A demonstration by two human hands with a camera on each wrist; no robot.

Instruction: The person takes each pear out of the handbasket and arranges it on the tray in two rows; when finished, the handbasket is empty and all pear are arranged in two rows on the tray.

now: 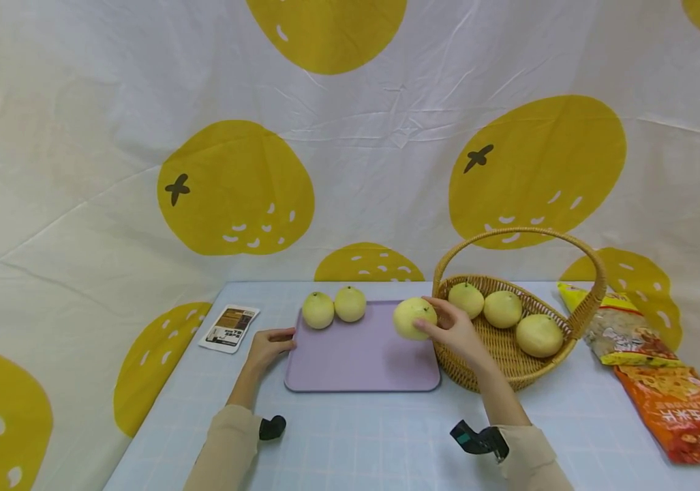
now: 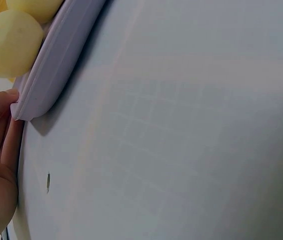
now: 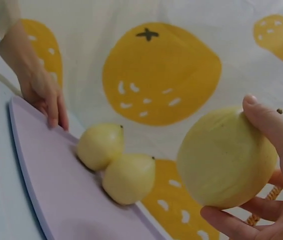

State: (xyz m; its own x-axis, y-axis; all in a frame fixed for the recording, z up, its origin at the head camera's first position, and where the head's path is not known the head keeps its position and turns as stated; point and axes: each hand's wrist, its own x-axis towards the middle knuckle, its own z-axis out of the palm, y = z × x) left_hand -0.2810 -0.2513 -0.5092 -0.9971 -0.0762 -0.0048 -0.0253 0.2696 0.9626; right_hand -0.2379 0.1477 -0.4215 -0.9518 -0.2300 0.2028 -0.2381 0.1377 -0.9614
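Observation:
My right hand holds a pale yellow pear above the right end of a lilac tray. In the right wrist view its thumb lies on one side of the pear and the fingers on the other. My left hand pinches the tray's left rim, thumb on top and fingers underneath in the left wrist view. Two more pears, a left one and a right one, sit side by side at the tray's back left.
A wicker basket with a tall handle stands right of the tray, with three pears inside. Two snack bags, one yellow and clear and one orange, lie at the far right. A white and brown packet lies at the left.

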